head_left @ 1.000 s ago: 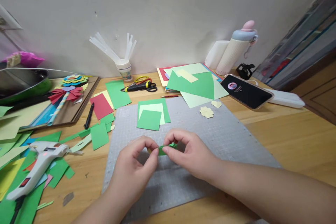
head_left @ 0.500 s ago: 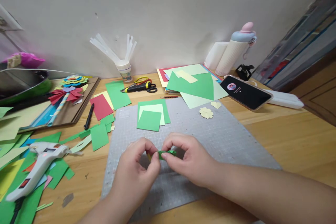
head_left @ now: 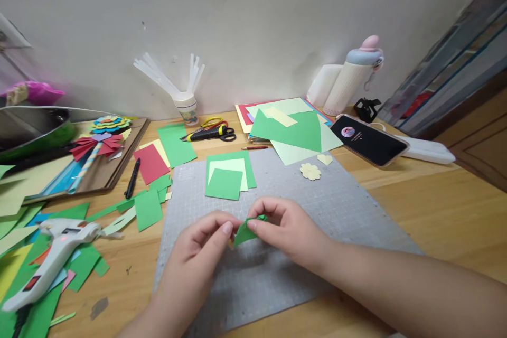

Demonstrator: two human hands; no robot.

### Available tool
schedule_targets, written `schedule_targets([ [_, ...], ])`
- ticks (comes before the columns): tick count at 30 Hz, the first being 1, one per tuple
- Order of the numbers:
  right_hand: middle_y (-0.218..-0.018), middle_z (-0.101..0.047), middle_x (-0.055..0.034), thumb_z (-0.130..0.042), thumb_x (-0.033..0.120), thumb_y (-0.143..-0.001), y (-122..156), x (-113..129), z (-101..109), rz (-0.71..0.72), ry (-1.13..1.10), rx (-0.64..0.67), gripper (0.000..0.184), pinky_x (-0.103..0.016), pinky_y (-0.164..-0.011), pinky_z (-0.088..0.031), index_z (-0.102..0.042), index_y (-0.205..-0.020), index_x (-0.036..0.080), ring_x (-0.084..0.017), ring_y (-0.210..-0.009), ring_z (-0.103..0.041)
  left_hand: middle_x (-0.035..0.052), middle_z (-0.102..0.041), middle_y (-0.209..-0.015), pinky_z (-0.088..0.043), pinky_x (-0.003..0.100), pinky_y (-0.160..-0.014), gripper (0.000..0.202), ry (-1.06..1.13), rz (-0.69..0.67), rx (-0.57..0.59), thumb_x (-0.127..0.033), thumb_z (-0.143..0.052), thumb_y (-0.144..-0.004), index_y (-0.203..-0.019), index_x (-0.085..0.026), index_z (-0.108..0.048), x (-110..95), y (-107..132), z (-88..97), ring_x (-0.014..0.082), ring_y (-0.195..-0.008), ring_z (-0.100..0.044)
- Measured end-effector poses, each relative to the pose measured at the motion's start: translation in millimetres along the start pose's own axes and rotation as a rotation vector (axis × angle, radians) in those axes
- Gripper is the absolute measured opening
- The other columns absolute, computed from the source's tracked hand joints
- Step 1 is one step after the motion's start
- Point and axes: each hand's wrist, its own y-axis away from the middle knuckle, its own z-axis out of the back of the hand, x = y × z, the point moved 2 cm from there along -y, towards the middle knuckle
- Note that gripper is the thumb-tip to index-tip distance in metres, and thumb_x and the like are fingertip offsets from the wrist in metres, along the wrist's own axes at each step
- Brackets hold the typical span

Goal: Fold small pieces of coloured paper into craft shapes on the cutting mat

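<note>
Both of my hands meet over the grey cutting mat [head_left: 317,206] and pinch a small folded piece of green paper [head_left: 245,231]. My left hand [head_left: 198,259] grips its left end between thumb and forefinger. My right hand [head_left: 287,232] holds the right end with curled fingers. Just behind the hands, a stack of green paper squares [head_left: 227,173] lies on the mat. Two pale yellow cut-outs, a flower [head_left: 310,171] and a heart [head_left: 325,159], rest at the mat's far right.
A white glue gun [head_left: 49,256] lies at the left among paper scraps. Scissors [head_left: 209,132], a black pen [head_left: 132,178], a cup of glue sticks [head_left: 186,103], loose paper sheets [head_left: 289,127], a phone [head_left: 368,140] and a bottle [head_left: 352,79] line the back.
The green piece has opened from a tight roll into a wider pointed flap between my fingers. Both hands stayed in place over the mat.
</note>
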Motion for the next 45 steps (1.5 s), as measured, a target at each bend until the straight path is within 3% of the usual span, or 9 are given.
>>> schedule_targets([
  [3,-0.066,-0.052,0.0023,-0.059,0.026,-0.074,-1.5,-0.5,0.7,-0.041,-0.087,0.039,0.010,-0.025,-0.057,-0.033,-0.056,-0.071,0.017,-0.011,-0.061,-0.044,-0.0013,-0.057,-0.070,-0.036,0.024,-0.066,0.020,0.203,0.191,0.028,-0.039,-0.065,-0.079,-0.078,-0.019,-0.066,1.0,-2.3,0.1,0.0132,-0.069,-0.047],
  [7,-0.068,-0.053,0.0017,-0.060,0.025,-0.073,-0.9,0.1,-0.1,-0.040,-0.074,0.052,0.009,-0.025,-0.059,-0.034,-0.057,-0.071,0.016,-0.012,-0.062,-0.045,-0.0025,-0.057,-0.070,-0.035,0.022,-0.065,0.023,0.298,0.256,0.063,-0.037,-0.075,-0.069,-0.077,-0.018,-0.065,2.0,-4.4,-2.3,0.0113,-0.069,-0.047],
  [19,-0.067,-0.054,0.0015,-0.062,0.025,-0.071,0.6,0.4,-3.3,-0.054,-0.107,0.094,0.010,-0.025,-0.061,-0.034,-0.058,-0.071,0.016,-0.012,-0.064,-0.045,-0.0037,-0.054,-0.064,-0.033,0.021,-0.062,0.025,0.307,0.268,0.083,-0.036,-0.076,-0.068,-0.068,-0.016,-0.060,6.1,-7.2,-4.4,0.0104,-0.064,-0.045],
  [24,-0.073,-0.052,0.0012,-0.056,0.033,-0.081,0.2,1.7,-1.7,-0.003,-0.195,0.132,0.017,-0.025,-0.066,-0.036,-0.058,-0.078,0.016,-0.012,-0.069,-0.046,-0.0048,-0.052,-0.061,-0.032,0.020,-0.059,0.026,0.329,0.282,0.049,-0.038,-0.075,-0.069,-0.068,-0.017,-0.059,4.2,-6.8,-1.1,0.0100,-0.062,-0.042],
  [28,-0.073,-0.053,0.0008,-0.059,0.029,-0.078,0.2,-1.1,-4.4,-0.027,-0.211,0.151,0.014,-0.025,-0.065,-0.036,-0.055,-0.078,0.016,-0.012,-0.069,-0.047,-0.0054,-0.051,-0.058,-0.032,0.020,-0.057,0.027,0.359,0.257,-0.003,-0.039,-0.075,-0.069,-0.067,-0.018,-0.058,4.2,-6.9,1.4,0.0095,-0.059,-0.041],
  [33,-0.071,-0.055,-0.0008,-0.058,0.028,-0.078,0.0,-3.6,-6.5,-0.024,-0.191,0.133,0.015,-0.028,-0.066,-0.037,-0.054,-0.071,0.015,-0.013,-0.068,-0.048,-0.0051,-0.057,-0.066,-0.036,0.019,-0.060,0.024,0.407,0.235,-0.063,-0.033,-0.077,-0.069,-0.081,-0.019,-0.061,4.6,-7.1,0.1,0.0079,-0.061,-0.047],
  [36,-0.073,-0.056,-0.0013,-0.057,0.029,-0.079,-0.6,-3.5,-4.5,0.010,-0.174,0.111,0.015,-0.028,-0.067,-0.038,-0.055,-0.073,0.015,-0.014,-0.070,-0.049,-0.0030,-0.060,-0.071,-0.040,0.019,-0.063,0.034,0.384,0.225,-0.051,-0.031,-0.078,-0.067,-0.093,-0.019,-0.061,4.6,-7.8,-1.6,0.0093,-0.066,-0.052],
  [45,-0.069,-0.050,0.0018,-0.057,0.035,-0.082,1.4,-2.1,-4.2,0.035,-0.141,0.136,0.020,-0.026,-0.063,-0.037,-0.052,-0.074,0.018,-0.012,-0.065,-0.046,-0.0026,-0.062,-0.073,-0.044,0.020,-0.067,0.027,0.236,0.121,-0.065,-0.022,-0.073,-0.070,-0.094,-0.020,-0.061,1.5,-7.0,-4.5,0.0116,-0.072,-0.057],
])
